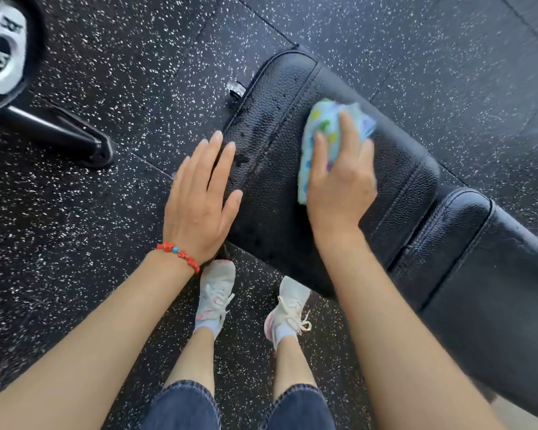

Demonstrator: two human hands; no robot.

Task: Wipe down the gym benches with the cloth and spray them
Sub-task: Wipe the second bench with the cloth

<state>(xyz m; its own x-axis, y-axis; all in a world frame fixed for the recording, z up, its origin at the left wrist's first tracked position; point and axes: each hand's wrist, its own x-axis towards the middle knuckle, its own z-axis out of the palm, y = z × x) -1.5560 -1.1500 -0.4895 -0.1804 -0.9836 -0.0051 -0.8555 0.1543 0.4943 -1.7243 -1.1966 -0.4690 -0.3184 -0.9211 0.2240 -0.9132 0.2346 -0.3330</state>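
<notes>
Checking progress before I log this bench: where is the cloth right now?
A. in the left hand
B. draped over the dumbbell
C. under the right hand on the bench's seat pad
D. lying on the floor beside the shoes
C: the right hand presses the patterned cloth onto the black seat pad, while the left hand rests open at the pad's edge, holding nothing.

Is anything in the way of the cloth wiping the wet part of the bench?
Nothing visible blocks it. The cloth lies on the bench pad under the right hand. The droplets sit to its left with bare pad between. The left hand stays at the pad's left edge.
</notes>
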